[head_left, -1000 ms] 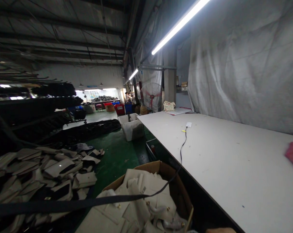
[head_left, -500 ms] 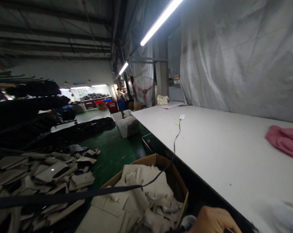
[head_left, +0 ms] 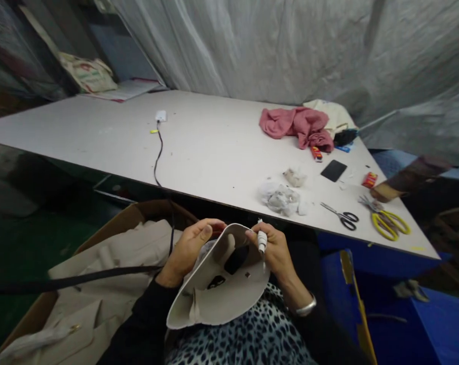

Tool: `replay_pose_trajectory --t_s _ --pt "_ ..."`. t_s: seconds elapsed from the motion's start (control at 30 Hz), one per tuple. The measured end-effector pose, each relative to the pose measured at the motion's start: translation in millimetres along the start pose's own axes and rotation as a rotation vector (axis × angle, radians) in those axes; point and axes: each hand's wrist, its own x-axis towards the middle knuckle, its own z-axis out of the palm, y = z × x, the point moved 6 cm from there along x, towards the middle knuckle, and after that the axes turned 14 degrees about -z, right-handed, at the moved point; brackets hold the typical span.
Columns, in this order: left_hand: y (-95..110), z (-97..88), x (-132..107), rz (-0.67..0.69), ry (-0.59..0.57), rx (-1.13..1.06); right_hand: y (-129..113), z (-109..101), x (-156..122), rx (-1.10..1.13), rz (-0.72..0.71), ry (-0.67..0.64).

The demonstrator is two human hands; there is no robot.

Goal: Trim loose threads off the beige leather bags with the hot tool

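A curved cream leather bag piece [head_left: 218, 289] lies over my lap, bent upward at its far edge. My left hand [head_left: 187, 248] grips that far edge at the left, thumb on top. At the right of the same edge my right hand [head_left: 273, 248] pinches the piece and also holds a small white tool [head_left: 262, 241] upright between its fingers. Both hands sit just below the front edge of the white table [head_left: 214, 147].
A cardboard box [head_left: 108, 238] of cream bag pieces stands at my left, with a black strap [head_left: 62, 281] across it. On the table lie a pink cloth [head_left: 301, 124], crumpled paper [head_left: 280, 197], black scissors [head_left: 341, 215], yellow scissors [head_left: 387, 223], a phone [head_left: 334, 170] and a charger cable [head_left: 159, 147].
The view has swung right and down from the workshop floor to the table end and my lap. Both hands and the cream piece have come into view.
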Motion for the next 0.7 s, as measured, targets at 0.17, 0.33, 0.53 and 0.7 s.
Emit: replay_pose_trajectory --t_s 0.17,0.33,0.53,0.7 --pt "2 2.0 5 -0.029 0.038 0.001 2 -2 -8 -0.079 -0.017 -0.021" --pt "0 -4.3 9 -0.035 0.079 -0.019 3 -2 -8 -0.093 -0.029 -0.009" --pt "-4 -11.1 9 -0.019 0.132 -0.007 -5 -6 -9 -0.1 -0.091 0.004" --pt "-5 -12.6 9 0.021 0.159 -0.045 1 -20 -14 -0.105 -0.048 0.068"
